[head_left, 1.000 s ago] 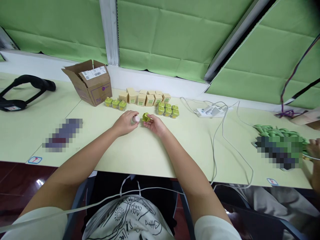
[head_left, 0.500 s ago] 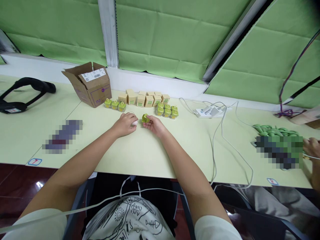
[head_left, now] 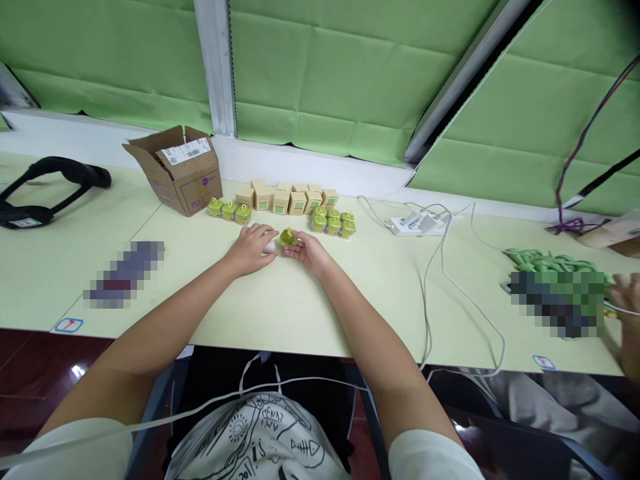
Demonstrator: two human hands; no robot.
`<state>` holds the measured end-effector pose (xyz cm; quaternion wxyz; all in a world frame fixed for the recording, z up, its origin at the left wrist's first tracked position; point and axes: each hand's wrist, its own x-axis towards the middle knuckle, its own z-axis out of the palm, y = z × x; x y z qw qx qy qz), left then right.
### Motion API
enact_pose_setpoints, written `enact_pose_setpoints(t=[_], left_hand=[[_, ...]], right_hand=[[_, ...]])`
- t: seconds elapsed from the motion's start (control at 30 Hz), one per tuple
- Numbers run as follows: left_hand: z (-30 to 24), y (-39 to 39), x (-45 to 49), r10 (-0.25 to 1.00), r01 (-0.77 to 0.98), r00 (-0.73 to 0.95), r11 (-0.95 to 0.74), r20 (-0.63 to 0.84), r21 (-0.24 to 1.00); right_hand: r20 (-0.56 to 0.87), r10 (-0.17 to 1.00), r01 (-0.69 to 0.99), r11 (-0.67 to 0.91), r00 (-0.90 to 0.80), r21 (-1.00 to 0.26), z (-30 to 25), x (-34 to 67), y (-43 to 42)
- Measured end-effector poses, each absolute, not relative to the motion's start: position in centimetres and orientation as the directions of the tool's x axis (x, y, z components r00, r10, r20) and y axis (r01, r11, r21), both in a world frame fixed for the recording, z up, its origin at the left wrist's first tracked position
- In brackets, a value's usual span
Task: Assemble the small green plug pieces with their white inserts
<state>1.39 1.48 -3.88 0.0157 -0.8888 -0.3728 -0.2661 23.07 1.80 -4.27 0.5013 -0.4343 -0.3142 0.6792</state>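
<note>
My left hand [head_left: 251, 247] rests on the pale green table [head_left: 280, 300], its fingers curled round a small white round object [head_left: 271, 246]. Right beside it, my right hand [head_left: 307, 250] pinches a small green cap-shaped piece [head_left: 287, 237] between thumb and fingers. The two hands nearly touch at the table's middle. Just behind them stands a row of small tan boxes [head_left: 287, 197], with three green pieces [head_left: 229, 210] to its left and a cluster of several green pieces [head_left: 333, 222] to its right.
An open cardboard box [head_left: 181, 170] stands at the back left, a black strap [head_left: 47, 183] further left. A white power strip [head_left: 417, 224] with trailing cables lies to the right. Green looped items [head_left: 547, 261] and another person's hand [head_left: 625, 293] are at the far right.
Both hands have shifted slightly left and closer together; the green piece is turned in my right fingers, and the white object sits lower in my left hand.
</note>
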Motion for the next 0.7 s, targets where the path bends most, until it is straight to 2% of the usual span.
enact_pose_setpoints(t=[0.23, 0.37, 0.7], left_hand=[[-3.5, 1.0, 1.9, 0.587, 0.609, 0.575, -0.772, 0.57, 0.181], [-3.7, 1.1, 2.0, 0.589, 0.6, 0.575, -0.776, 0.567, 0.197], [-3.9, 1.2, 2.0, 0.58, 0.554, 0.542, -0.791, 0.608, 0.261]], right_hand=[[-0.218, 0.963, -0.413, -0.264, -0.156, -0.872, -3.8, 22.7, 1.1], [-0.166, 0.967, -0.406, -0.234, -0.195, -0.883, -3.5, 22.1, 0.5], [-0.143, 0.97, -0.4, -0.212, -0.194, -0.892, -3.2, 21.1, -0.1]])
